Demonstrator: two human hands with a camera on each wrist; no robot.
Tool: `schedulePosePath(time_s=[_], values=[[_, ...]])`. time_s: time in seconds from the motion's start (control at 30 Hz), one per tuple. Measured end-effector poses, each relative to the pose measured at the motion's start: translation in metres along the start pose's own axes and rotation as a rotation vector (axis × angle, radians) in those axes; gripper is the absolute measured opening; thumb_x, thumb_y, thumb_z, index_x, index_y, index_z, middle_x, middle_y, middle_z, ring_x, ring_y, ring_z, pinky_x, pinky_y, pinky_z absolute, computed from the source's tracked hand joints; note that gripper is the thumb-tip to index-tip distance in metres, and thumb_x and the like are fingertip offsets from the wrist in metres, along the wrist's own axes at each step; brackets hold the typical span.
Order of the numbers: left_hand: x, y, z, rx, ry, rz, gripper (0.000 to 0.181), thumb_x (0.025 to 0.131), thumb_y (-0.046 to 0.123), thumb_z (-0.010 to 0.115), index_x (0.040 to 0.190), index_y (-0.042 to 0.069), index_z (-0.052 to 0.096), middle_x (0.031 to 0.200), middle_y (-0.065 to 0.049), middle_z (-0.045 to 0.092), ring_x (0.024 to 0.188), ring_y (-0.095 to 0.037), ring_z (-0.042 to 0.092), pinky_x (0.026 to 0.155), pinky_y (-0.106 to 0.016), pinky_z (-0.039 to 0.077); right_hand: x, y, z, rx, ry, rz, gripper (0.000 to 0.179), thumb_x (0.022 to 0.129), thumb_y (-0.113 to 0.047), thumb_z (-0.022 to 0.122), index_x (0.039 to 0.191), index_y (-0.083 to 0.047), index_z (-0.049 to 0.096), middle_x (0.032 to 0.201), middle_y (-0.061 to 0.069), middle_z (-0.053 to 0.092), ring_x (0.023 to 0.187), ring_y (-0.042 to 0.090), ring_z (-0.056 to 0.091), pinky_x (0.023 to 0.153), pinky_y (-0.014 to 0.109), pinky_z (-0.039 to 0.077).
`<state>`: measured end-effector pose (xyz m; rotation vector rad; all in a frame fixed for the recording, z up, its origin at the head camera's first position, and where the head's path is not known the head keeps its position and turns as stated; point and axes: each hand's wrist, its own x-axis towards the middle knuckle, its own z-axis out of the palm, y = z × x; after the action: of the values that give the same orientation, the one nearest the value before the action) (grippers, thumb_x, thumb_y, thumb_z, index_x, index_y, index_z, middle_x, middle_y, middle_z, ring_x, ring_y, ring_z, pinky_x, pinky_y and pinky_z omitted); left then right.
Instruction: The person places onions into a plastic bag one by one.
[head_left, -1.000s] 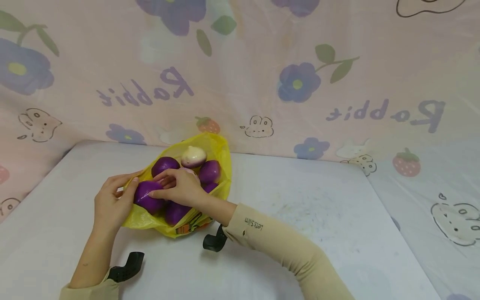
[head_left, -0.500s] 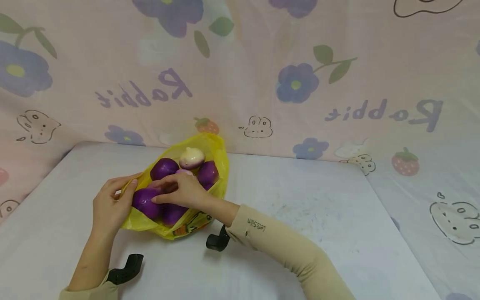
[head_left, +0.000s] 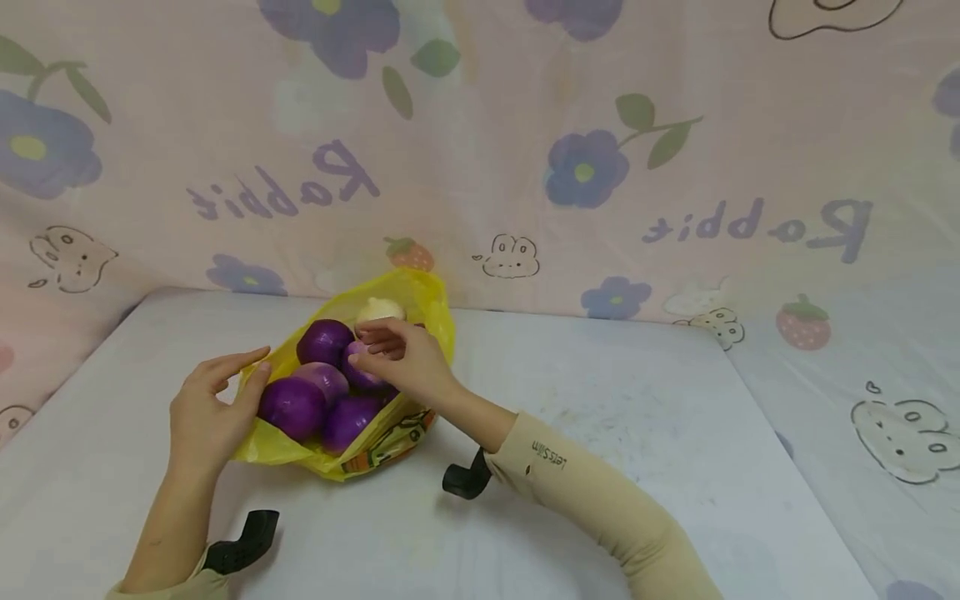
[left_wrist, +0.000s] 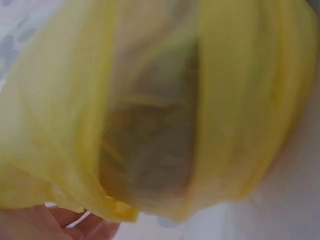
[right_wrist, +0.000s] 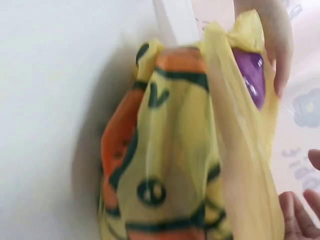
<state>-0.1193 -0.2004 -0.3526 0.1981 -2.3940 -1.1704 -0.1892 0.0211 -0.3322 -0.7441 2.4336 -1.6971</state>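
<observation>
A yellow plastic bag lies with its mouth open, holding several shiny purple onions. The front-left purple onion sits near my left hand, whose thumb and fingers stand apart at the bag's left rim. My right hand hovers over the bag's right side, fingers loosely bent and holding nothing; it partly covers a pale-topped onion at the back. A lighter pink-purple onion rests in the middle of the pile. In the right wrist view, the bag's printed side shows, with a purple onion at its mouth.
The bag stands on a white-covered table. A curtain printed with flowers and rabbits hangs behind it. Black curved wrist mounts stick out from both sleeves.
My right hand has let go of the front-left onion and moved right and up, uncovering the lighter onion. My left hand has loosened from the bag's rim and shifted slightly left.
</observation>
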Motion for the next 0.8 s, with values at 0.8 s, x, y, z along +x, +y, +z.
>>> schedulePosePath(time_s=[0.8], values=[[-0.001,0.054,0.038,-0.081,0.119,0.279,0.021,0.088,0.004,0.061,0.103,-0.007,0.071,0.107,-0.029,0.060,0.107,-0.047,0.044,0.091,-0.055,0.030,-0.044,0.011,-0.085,-0.118,0.413,-0.125,0.038,0.086,-0.006,0.070,0.122,0.001,0.060,0.109,0.021,0.067,0.097,0.033,0.063,0.070,0.021,0.048]])
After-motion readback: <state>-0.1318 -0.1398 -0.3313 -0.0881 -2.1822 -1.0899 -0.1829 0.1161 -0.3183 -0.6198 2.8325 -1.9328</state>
